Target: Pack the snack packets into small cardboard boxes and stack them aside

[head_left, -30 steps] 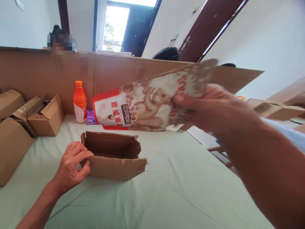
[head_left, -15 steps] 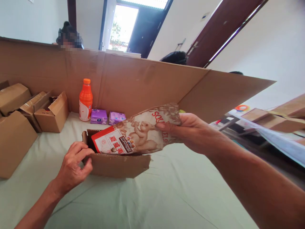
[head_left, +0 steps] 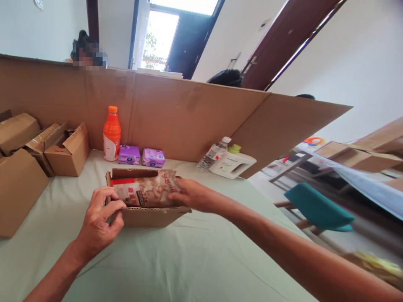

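An open cardboard box (head_left: pixel 151 218) stands on the pale green cloth in front of me. My left hand (head_left: pixel 105 214) pinches the box's near left corner, fingers closed on its edge. Inside the box lies a snack bag (head_left: pixel 147 191), brown and cream with a red end and a squirrel picture. My right hand (head_left: pixel 192 195) holds the bag's right end, thumb on top and the other fingers hidden behind it. The bag lies nearly level, mostly below the box's rim.
Behind the box stand an orange bottle (head_left: pixel 112 134), two purple packs (head_left: pixel 129 155), a clear water bottle (head_left: pixel 214 155) and a white jug (head_left: pixel 233 163). Several cardboard boxes (head_left: pixel 67 151) sit at left. A cardboard wall (head_left: pixel 176 117) closes the back; a teal chair (head_left: pixel 317 207) is at right.
My right hand has moved left and down, lowering the snack bag into the box. The water bottle and white jug have come into sight. My left hand stays at the box corner.
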### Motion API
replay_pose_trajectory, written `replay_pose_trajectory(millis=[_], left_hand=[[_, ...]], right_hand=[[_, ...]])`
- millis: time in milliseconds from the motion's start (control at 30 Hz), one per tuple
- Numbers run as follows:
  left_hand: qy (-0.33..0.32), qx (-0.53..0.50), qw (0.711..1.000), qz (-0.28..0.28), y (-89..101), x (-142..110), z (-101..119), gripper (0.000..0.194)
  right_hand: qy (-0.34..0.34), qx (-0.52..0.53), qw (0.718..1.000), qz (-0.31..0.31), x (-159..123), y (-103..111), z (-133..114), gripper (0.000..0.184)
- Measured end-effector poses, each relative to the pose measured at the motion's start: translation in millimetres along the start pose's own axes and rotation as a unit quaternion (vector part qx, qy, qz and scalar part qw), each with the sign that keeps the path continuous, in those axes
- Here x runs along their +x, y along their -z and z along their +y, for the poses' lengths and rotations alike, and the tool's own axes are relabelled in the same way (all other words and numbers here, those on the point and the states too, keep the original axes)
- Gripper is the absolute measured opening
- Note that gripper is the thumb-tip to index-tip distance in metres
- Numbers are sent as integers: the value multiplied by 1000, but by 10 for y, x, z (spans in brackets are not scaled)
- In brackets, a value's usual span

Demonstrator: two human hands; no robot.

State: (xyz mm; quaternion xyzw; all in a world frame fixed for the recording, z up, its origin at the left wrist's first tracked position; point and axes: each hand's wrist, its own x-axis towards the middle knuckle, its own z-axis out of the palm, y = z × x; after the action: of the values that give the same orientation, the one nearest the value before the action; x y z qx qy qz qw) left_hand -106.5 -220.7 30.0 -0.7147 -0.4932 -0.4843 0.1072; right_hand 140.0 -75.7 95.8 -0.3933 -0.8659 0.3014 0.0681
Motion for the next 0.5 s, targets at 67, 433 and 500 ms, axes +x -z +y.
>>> replay_pose_trajectory(millis=[67, 433, 500], left_hand=[[-8, 0, 1000, -3, -9, 11, -2, 23], [-11, -1, 1000, -23, -10, -4, -37, 23], [-15, -4, 999, -29, -1, -5, -36, 23]], right_hand=[[-25, -160, 987, -6, -71, 43, -45, 30], [-56, -380, 922, -46, 5, 170, -390, 15], [-27, -401, 915, 44, -32, 173, -499, 19]])
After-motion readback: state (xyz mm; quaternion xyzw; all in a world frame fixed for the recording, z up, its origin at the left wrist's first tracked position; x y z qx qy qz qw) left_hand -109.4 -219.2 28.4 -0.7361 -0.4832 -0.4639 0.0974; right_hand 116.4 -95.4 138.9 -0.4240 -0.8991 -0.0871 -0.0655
